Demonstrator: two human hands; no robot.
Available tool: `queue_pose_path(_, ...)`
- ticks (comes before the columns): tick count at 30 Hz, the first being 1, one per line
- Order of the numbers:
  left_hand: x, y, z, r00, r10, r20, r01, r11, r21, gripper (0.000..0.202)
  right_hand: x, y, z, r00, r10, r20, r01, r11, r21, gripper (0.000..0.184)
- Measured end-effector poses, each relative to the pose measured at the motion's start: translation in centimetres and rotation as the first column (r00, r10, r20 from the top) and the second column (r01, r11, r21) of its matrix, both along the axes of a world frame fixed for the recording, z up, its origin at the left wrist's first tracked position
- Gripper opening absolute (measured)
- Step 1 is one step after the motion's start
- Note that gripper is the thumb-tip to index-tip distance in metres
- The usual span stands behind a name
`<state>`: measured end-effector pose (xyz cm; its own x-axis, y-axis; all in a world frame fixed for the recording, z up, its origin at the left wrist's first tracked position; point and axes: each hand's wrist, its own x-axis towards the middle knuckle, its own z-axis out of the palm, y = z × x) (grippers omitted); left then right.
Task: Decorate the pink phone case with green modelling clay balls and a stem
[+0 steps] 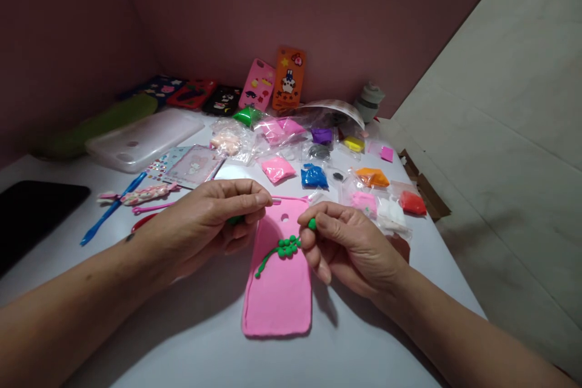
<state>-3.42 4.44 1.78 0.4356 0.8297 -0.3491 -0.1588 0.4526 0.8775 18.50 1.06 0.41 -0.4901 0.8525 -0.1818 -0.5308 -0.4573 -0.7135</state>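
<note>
A pink clay-covered phone case lies flat on the table between my hands, its round hole near the top end. Across its middle runs a green clay stem with a cluster of small green clay balls. My right hand pinches a green clay ball between thumb and forefinger, just above the case's right edge. Over the upper left edge, my left hand is closed on a thin stick-like tool, only its tip showing. Some green clay shows beneath its fingers, mostly hidden.
Bags of coloured clay, including blue, orange and red, spread behind my hands. A clear phone case, a blue modelling tool and a black phone-like slab lie left. Decorated cases lean against the wall.
</note>
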Motion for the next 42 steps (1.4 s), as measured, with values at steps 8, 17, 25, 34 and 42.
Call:
queue_pose_path(8, 0.0, 0.0, -0.4, 0.998, -0.057, -0.032, 0.059, 0.996, 0.067, 0.034, 0.1, -0.2, -0.1, 1.0, -0.021, 0.022, 0.021, 1.0, 0.021, 0.016)
queue_pose_path(17, -0.1, -0.2, -0.3, 0.996, -0.054, -0.065, 0.06, 0.995, 0.086, 0.034, 0.0, -0.1, -0.1, 1.0, -0.011, 0.017, 0.011, 1.0, -0.008, 0.018)
queue_pose_path(25, 0.0, -0.1, -0.5, 0.997, -0.046, -0.06, 0.051, 0.995, 0.085, 0.033, -0.1, -0.1, 0.0, 0.998, -0.028, 0.047, 0.028, 1.0, -0.004, 0.019)
queue_pose_path(34, 0.4, -1.1, 0.4, 0.99, -0.052, -0.128, 0.085, 0.961, 0.263, 0.022, -0.2, 0.0, -0.1, 1.0, 0.014, -0.006, -0.015, 1.0, -0.017, 0.022)
queue_pose_path(42, 0.9, -1.8, 0.4, 0.956, -0.003, -0.295, 0.154, 0.858, 0.491, 0.019, -0.4, -0.5, -0.3, 0.997, 0.007, 0.071, -0.005, 1.0, -0.027, 0.035)
